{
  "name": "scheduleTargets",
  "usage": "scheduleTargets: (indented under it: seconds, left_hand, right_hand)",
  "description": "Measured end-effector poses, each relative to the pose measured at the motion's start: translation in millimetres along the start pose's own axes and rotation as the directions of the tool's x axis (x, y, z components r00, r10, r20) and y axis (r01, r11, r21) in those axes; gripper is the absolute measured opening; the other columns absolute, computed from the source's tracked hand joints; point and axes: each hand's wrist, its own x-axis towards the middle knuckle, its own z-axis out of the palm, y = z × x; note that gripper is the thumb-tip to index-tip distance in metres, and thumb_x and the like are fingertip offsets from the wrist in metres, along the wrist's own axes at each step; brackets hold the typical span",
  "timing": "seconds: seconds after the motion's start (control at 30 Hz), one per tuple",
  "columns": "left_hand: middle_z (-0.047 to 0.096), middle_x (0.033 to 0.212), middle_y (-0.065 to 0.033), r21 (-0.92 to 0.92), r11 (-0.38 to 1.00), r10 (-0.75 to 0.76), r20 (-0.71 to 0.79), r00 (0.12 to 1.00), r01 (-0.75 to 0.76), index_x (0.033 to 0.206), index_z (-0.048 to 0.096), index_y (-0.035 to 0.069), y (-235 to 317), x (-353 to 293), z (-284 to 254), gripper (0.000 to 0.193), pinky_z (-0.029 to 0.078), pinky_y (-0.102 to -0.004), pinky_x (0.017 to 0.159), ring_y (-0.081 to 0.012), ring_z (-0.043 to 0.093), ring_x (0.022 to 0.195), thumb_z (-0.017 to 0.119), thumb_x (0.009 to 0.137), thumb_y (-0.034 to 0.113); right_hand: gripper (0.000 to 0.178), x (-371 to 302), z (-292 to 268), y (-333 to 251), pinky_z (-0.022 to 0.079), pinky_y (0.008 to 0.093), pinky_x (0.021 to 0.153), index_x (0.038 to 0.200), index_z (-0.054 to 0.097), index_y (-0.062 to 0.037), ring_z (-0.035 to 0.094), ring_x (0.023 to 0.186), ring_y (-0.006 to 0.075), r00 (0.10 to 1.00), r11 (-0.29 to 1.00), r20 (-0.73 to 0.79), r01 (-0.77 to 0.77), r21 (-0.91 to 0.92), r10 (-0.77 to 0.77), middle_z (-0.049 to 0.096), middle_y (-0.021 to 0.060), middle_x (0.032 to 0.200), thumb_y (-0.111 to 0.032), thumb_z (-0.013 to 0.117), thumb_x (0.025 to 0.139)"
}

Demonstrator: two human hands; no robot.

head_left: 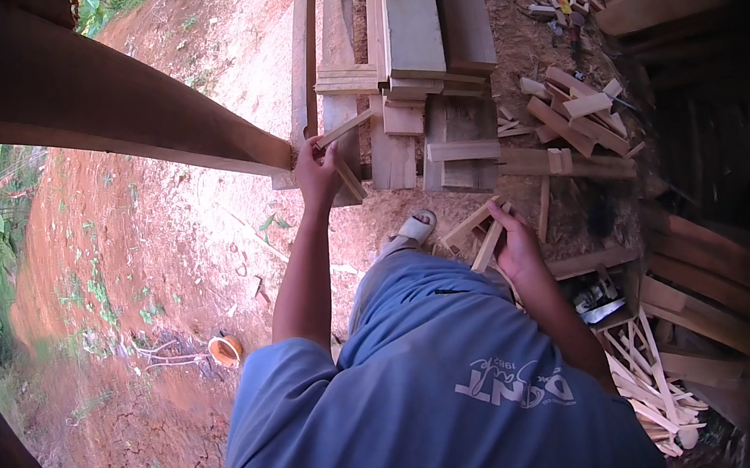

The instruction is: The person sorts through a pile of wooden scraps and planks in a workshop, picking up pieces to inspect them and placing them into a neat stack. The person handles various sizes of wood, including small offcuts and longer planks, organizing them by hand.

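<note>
My left hand (318, 177) is closed by the near left end of a bench-like stack of boards. Between its thumb and fingers is a short wooden strip (348, 127), pointing away to the right. Another wooden piece (350, 180) slants down from the same fingers. Lower and to the right, my right hand (519, 248) grips short wooden pieces (468, 224) that meet at an angle near the fingertips. My fingers partly hide how they join. Small wooden blocks (402, 117) rest on the boards between both hands.
Long planks (411, 16) extend away ahead. A thick beam (141, 113) crosses the upper left. Offcuts (576, 108) and tools (572, 19) lie at the right. A power tool (597, 296) and thin strips (645, 378) are by my right side. An orange round object (225, 350) sits left.
</note>
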Motion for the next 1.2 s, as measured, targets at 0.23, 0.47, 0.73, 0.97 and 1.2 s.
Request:
scheduleTargets:
  seconds: [0.23, 0.47, 0.73, 0.97, 1.2]
  left_hand:
    - [0.070, 0.097, -0.0135, 0.111, 0.993, -0.033, -0.083, 0.996, 0.042, 0.120, 0.066, 0.003, 2.6, -1.7, 3.8, 0.034, 0.054, -0.0336, 0.075, -0.0198, 0.069, 0.080, 0.074, 0.092, 0.021]
    - [0.065, 0.108, -0.0159, 0.235, 0.972, -0.009, -0.014, 1.000, 0.012, 0.124, 0.065, 0.003, 5.5, 6.0, 2.5, 0.036, 0.054, -0.0356, 0.080, -0.0230, 0.068, 0.086, 0.072, 0.093, 0.020]
    - [0.054, 0.120, -0.0280, 0.340, 0.932, 0.143, -0.032, 0.989, -0.124, 0.132, 0.049, -0.008, -7.2, 3.1, 14.6, 0.055, 0.046, -0.0466, 0.099, -0.0430, 0.056, 0.112, 0.069, 0.091, 0.022]
    - [0.051, 0.120, -0.0286, 0.530, 0.835, 0.210, -0.062, 0.976, -0.146, 0.125, 0.046, -0.009, -10.8, -0.2, 34.3, 0.045, 0.039, -0.0512, 0.104, -0.0453, 0.049, 0.117, 0.057, 0.084, 0.007]
    - [0.047, 0.123, -0.0277, 0.507, 0.827, 0.288, -0.007, 0.958, -0.245, 0.124, 0.046, -0.008, -31.5, 17.0, 32.5, 0.045, 0.034, -0.0531, 0.103, -0.0442, 0.044, 0.117, 0.054, 0.082, 0.003]
  right_hand:
    - [0.023, 23.8, 62.0, 4.3, 0.057, 0.0490, 0.096, 0.117, 0.060, -0.0068, 0.065, 0.105, 0.0251, 0.988, 0.993, 0.105, -0.106, -0.059, 0.112, 0.064, 0.0082, 0.111, -0.015, 0.069, 0.098]
    - [0.020, 65.0, 113.5, 39.8, 0.059, 0.0452, 0.093, 0.113, 0.059, -0.0033, 0.066, 0.101, 0.0241, 0.980, 0.989, 0.134, -0.137, -0.059, 0.144, 0.064, 0.0094, 0.108, -0.013, 0.068, 0.098]
    - [0.023, 103.3, 118.2, 80.8, 0.061, 0.0419, 0.090, 0.112, 0.058, -0.0012, 0.068, 0.097, 0.0250, 0.990, 0.992, 0.050, -0.128, -0.022, 0.129, 0.064, 0.0117, 0.108, -0.015, 0.069, 0.098]
    - [0.024, 111.6, 119.0, 83.4, 0.061, 0.0419, 0.091, 0.114, 0.056, -0.0014, 0.068, 0.096, 0.0252, 0.991, 0.991, -0.039, -0.123, 0.047, 0.125, 0.063, 0.0124, 0.111, -0.014, 0.068, 0.098]
    - [0.021, 107.8, 132.0, 77.7, 0.062, 0.0423, 0.085, 0.109, 0.058, -0.0033, 0.065, 0.088, 0.0232, 0.986, 0.998, -0.167, -0.009, 0.065, 0.020, 0.062, 0.0092, 0.102, -0.012, 0.071, 0.095]
